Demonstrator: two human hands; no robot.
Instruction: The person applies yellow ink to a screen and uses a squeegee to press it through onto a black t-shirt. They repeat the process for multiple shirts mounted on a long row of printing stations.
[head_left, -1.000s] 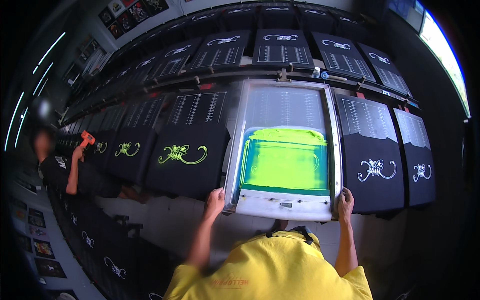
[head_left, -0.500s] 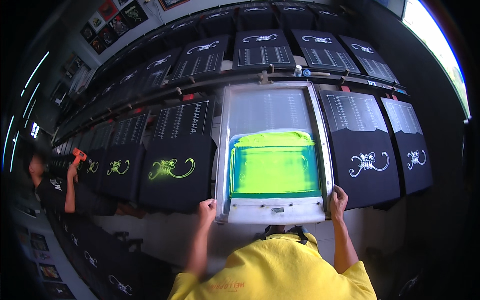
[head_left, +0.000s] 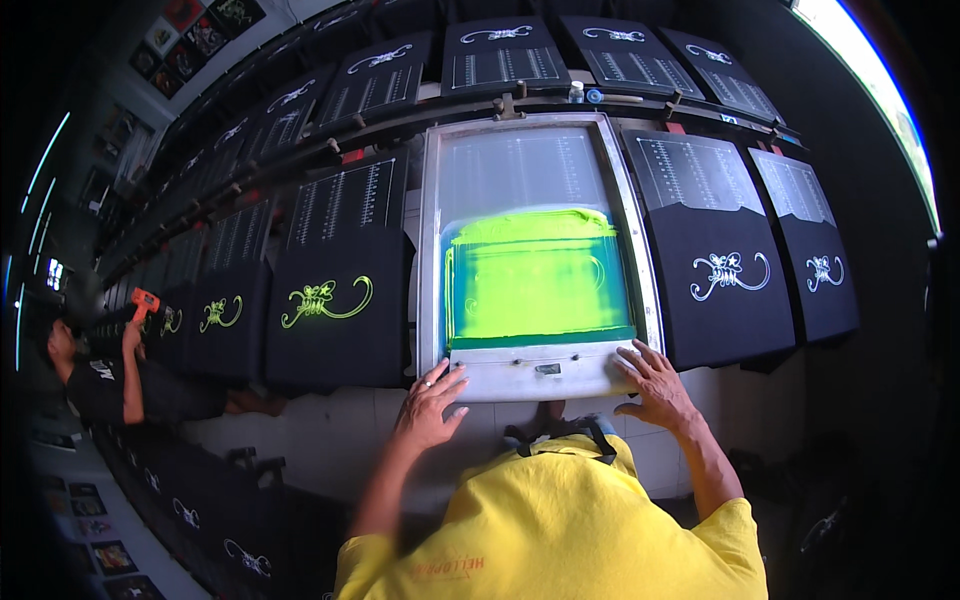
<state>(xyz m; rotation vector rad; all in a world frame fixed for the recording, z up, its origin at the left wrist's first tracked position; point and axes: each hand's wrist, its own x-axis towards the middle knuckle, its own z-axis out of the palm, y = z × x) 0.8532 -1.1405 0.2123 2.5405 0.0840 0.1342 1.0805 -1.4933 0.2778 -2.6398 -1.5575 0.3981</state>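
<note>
A screen printing frame (head_left: 431, 230) with metal rails lies in front of me over a dark platen. Thick neon yellow-green ink (head_left: 530, 285) covers the lower mesh, heaped in a ridge along its far side. Across the near end runs a broad silver-white strip (head_left: 500, 377) with small bolts. At the strip's left corner rests my left hand (head_left: 428, 408), ringed, its fingers apart. My right hand (head_left: 657, 388) lies on the right corner with fingers spread. Neither hand grips anything. The fabric beneath the frame is hidden.
Black shirts on platens flank the frame: a yellow-green print (head_left: 325, 302) on the left, a white print (head_left: 730, 277) on the right. Beyond a rail (head_left: 400, 128) stands another row. A small bottle (head_left: 577, 92) sits there. At far left a person holds an orange heat gun (head_left: 145, 300).
Both hands have left the frame's side edges and now lie with fingers spread on its near corners. My view has shifted, so the frame appears higher in the picture.
</note>
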